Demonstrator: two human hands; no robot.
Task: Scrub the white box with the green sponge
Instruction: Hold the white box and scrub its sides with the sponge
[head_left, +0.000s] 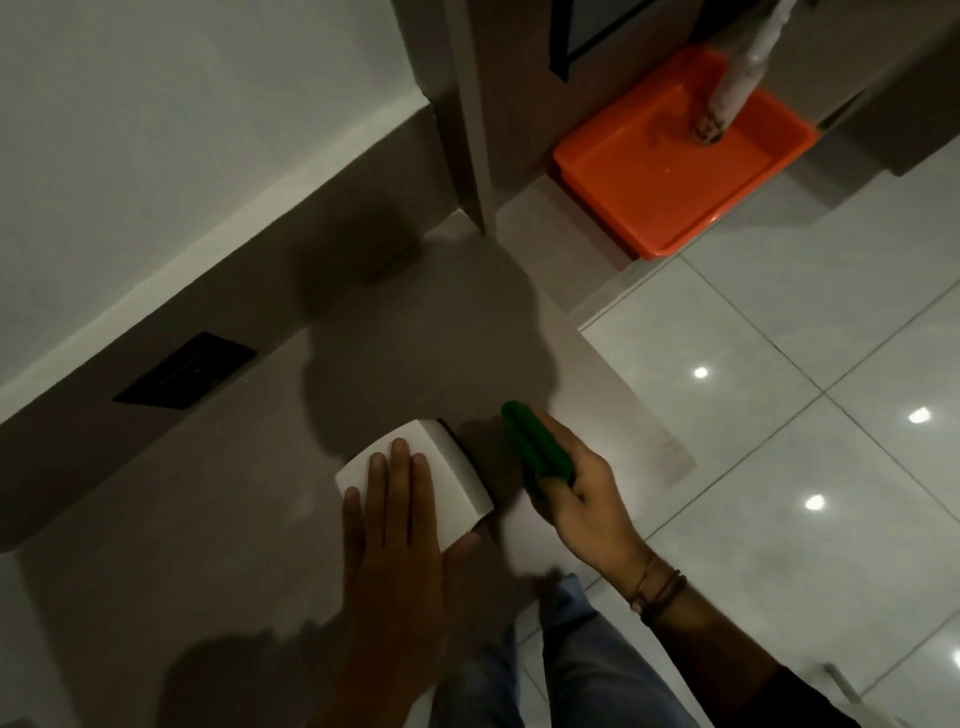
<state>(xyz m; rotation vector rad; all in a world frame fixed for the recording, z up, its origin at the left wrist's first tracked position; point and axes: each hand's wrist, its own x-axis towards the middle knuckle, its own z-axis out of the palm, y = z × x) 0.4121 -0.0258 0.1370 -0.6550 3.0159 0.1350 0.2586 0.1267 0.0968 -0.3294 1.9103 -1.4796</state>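
Note:
The white box (441, 467) lies on a grey-brown counter (426, 332), low in the middle of the view. My left hand (395, 540) rests flat on its top, fingers spread and thumb hooked at its near right corner. My right hand (576, 493) holds the green sponge (535, 441) just to the right of the box. The sponge hovers a short gap from the box's right side and does not touch it. My palm hides the near half of the box's top.
An orange tray (670, 171) with a wrapped pipe (737, 78) standing in it sits at the far right. A dark socket plate (182, 371) is set in the wall strip at left. The counter edge drops to the glossy tiled floor (779, 415) on the right.

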